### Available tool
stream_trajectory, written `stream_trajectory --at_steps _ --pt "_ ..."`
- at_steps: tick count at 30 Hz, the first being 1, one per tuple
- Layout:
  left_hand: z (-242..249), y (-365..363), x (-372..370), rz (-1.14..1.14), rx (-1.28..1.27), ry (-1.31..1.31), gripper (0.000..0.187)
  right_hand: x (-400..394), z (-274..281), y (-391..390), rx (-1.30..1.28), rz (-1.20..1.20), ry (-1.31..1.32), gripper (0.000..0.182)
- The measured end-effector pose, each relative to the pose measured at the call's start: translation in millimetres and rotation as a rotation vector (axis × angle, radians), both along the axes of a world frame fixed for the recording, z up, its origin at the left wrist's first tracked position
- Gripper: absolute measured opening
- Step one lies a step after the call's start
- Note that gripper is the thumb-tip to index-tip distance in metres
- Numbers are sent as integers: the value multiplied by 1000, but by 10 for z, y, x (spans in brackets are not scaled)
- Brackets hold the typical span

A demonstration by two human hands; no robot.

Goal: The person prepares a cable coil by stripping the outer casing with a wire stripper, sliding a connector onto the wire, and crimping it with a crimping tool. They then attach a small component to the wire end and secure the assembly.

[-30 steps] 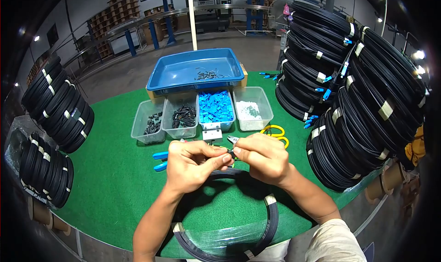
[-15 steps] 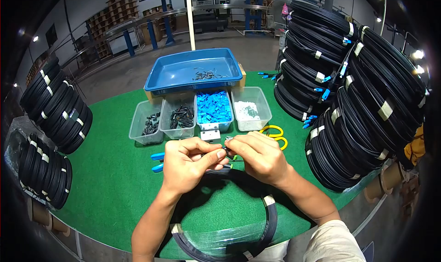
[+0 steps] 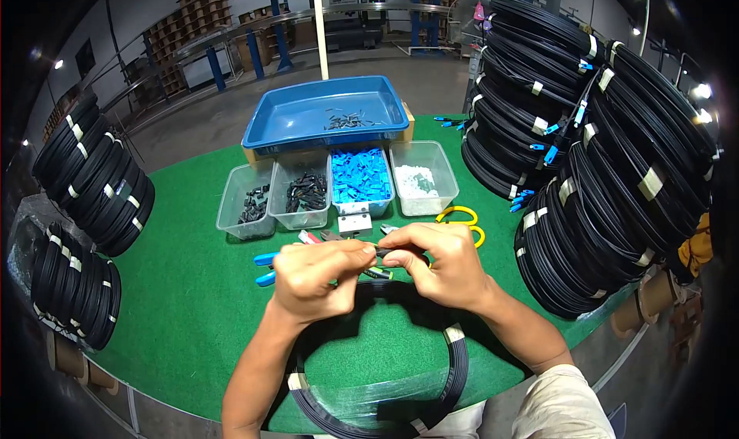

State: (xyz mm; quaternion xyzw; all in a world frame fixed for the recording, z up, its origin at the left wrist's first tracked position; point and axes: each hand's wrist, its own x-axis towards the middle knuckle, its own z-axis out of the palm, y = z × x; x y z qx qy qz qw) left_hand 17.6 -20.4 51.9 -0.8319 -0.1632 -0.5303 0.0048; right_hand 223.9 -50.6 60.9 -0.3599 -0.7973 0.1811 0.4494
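My left hand point(image 3: 319, 277) and my right hand point(image 3: 440, 266) meet fingertip to fingertip above the far side of a coil of black cable point(image 3: 457, 362). Both are closed in a pinch on a small dark piece that looks like a black cable end point(image 3: 382, 251), mostly hidden by the fingers. Under and behind the hands lie pliers with green-and-black handles point(image 3: 379, 273), partly covered. A blue-handled tool point(image 3: 265, 269) rests left of my left hand, and yellow-handled scissors point(image 3: 479, 235) lie beyond my right hand. The coil is bound with pale tape and lies flat on the green mat point(image 3: 185, 308).
Clear bins hold black parts point(image 3: 306, 194), blue connectors point(image 3: 359, 177) and white pieces point(image 3: 416, 183). Behind them stands a blue tray point(image 3: 269, 140) with loose black bits. Tall stacks of cable coils rise at right point(image 3: 531, 100) and left point(image 3: 100, 177). A white block point(image 3: 355, 223) sits before the bins.
My left hand has rolled over, its thumb turning downward and its fingers closing over the piece. My right thumb has shifted under the fingertips. More of the tools behind the hands now shows.
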Motion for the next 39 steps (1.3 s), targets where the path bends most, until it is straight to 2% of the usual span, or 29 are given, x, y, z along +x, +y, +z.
stream_trajectory --at_steps 2,3,5,6,8,9,10,11,12,13,14,15,16,18,19,20,22,23,24,26,27,29,30,31,32,33,35,36,39 --pt "31 -13 12 -23 -135 -72 13 -10 -26 -5 364 -53 -95 16" --pt "55 -29 17 -21 -136 -74 13 -12 -74 40 559 -74 -152 24" --pt "107 -69 34 -10 -320 -112 7 10 -62 76 637 -79 -203 26" --pt "107 -104 49 -10 -322 -113 7 23 -53 91 717 -84 -254 28" --pt "95 -191 87 -49 -666 -196 8 42 -62 81 774 -103 -265 26" --pt "114 -219 126 -45 -593 -183 9 59 -80 62 751 -111 -277 26" --pt "56 -167 118 -38 -294 -86 9 66 -91 48 729 -119 -289 26" --pt "76 -183 88 14 -132 66 12 61 -58 18 566 -111 -270 21" --pt "95 -202 52 63 30 217 15 57 -53 16 564 -114 -268 21" --pt "32 -156 31 58 210 291 22 55 -44 23 253 -60 -188 18" --pt "25 -119 46 49 352 361 21 61 -16 44 -54 -6 -105 15" --pt "-50 -90 66 62 379 349 22 100 133 58 -471 -4 -181 10" --pt "-102 -80 92 76 405 334 24 106 117 44 -472 -6 -185 10" --pt "-66 -64 50 70 128 334 24 107 40 45 -83 -14 -141 8" --pt "-76 -9 77 -24 -44 103 18 92 -24 74 86 8 -103 9" --pt "-75 -20 55 -31 -375 43 15 87 -63 85 240 -28 -138 18" --pt "15 -85 72 -352 -1167 -379 10 50 -86 91 474 -53 -149 24" --pt "85 -95 59 -357 -1240 -384 8 37 -93 75 472 -54 -146 24" --pt "66 -110 65 -354 -1243 -381 8 19 -100 43 523 -95 -220 25" --pt "3 -159 81 -110 -867 -113 13 8 -139 37 567 -136 -292 26" --pt "0 -135 72 22 -226 103 20 27 -157 82 393 -96 -218 23" --pt "-21 -137 81 59 120 303 18 91 -75 115 4 10 -120 13" --pt "-81 -99 86 60 272 361 16 136 27 110 -419 25 -135 8" --pt "-91 -88 91 68 349 347 15 149 5 132 -460 46 -95 8" --pt "-81 -74 86 69 351 343 15 160 -19 151 -500 63 -51 8" --pt "-71 -56 72 60 209 305 20 151 -6 140 -499 61 -53 8" --pt "-47 -12 42 -5 -33 176 23 109 12 104 -55 43 -114 9" --pt "-42 3 29 -62 -145 92 21 104 2 100 -57 42 -114 9" --pt "13 0 -1 -87 -188 18 16 91 0 79 215 57 -148 18"
